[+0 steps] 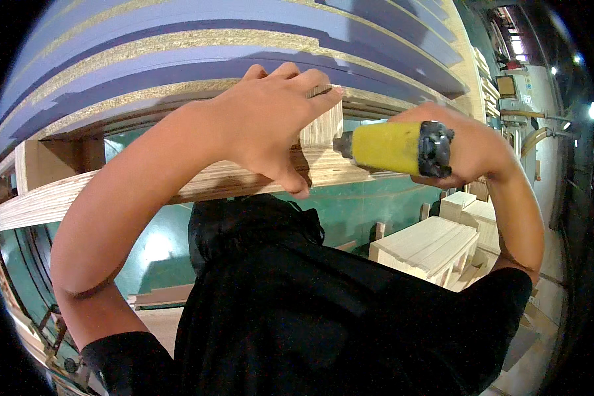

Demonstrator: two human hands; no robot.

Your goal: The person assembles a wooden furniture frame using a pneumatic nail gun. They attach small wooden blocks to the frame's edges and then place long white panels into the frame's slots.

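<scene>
My left hand (264,125) spans a pale wooden block (323,125) and the long plywood rail (204,179) along the near edge. Its fingers rest across the block, while the thumb hooks over the rail's near side. In my right hand (472,142) is a nail gun (386,146) with a yellow body and a black end cap. The black nose points left and sits close beside the block; whether it touches cannot be made out. My right fingers are mostly hidden behind the tool.
Beyond the rail lie several blue-faced boards (198,69) with raw chipboard edges. Pale wooden box-like pieces (426,244) stand on the green floor (350,208) at the lower right. More timber (158,296) lies at lower left. A wooden divider (30,165) meets the rail at far left.
</scene>
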